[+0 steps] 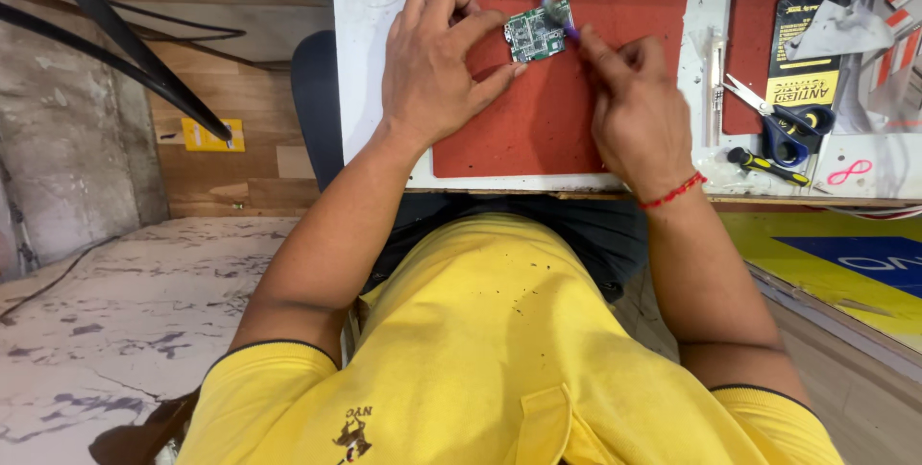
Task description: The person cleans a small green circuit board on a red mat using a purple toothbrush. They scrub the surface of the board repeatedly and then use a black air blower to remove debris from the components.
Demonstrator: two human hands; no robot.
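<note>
Green and small, the circuit board [536,34] sits propped near the top of a red mat [538,129] on the white workbench [370,61]. The left hand [437,66] pinches the board by its left edge, thumb below and fingers curled over the top, so that it tilts up off the mat. The right hand [634,110] is closed around a thin purple tool [560,16], whose tip touches the board's upper right corner; the tool is blurred, so it may be a brush or a pen-like probe, and I cannot tell which. A red thread band [672,192] circles the right wrist.

To the right of the mat lie a clear narrow tube [715,81], blue-handled scissors [786,124] and a small yellow-and-black screwdriver [766,165], all well apart from the hands. A second red mat [754,42] lies beyond them, with a black and yellow packet [807,52] on it. The person wears a yellow shirt [480,350] and sits close against the bench edge.
</note>
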